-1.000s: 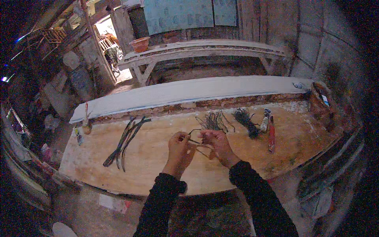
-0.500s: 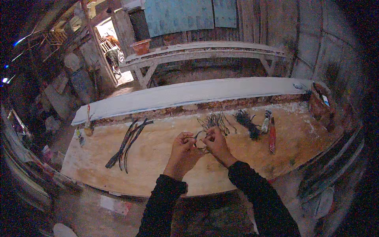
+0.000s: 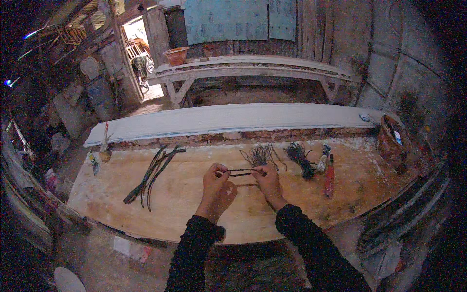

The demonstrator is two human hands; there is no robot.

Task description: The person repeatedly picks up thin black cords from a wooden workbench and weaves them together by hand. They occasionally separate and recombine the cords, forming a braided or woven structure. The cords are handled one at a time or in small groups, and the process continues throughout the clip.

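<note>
Both hands are closed over the wooden board, pinching a dark cord loop (image 3: 240, 174) stretched flat between them. My left hand (image 3: 216, 191) grips its left end with thumb and fingertips; my right hand (image 3: 269, 186) pinches the other end. Just beyond the right hand lies a loose tangle of thin cords (image 3: 259, 155), with a bunch of black cords (image 3: 302, 159) beside it. Farther right are a small whitish tube-like item (image 3: 322, 161) and a red-handled tool (image 3: 330, 179). Several long dark strips (image 3: 152, 176) lie crossed to the left of my left hand.
The wooden board (image 3: 165, 221) has a long white raised ledge (image 3: 233, 120) along its far side. A brown pot (image 3: 391, 141) stands at the right end, a brush-like stick (image 3: 105, 146) at the left. Behind are a long bench (image 3: 253, 68) and an orange basin (image 3: 176, 56).
The cord loop was small and rounded between my fingers; now it is drawn out into a long narrow shape. My hands have moved slightly apart, and the head view has shifted a little.
</note>
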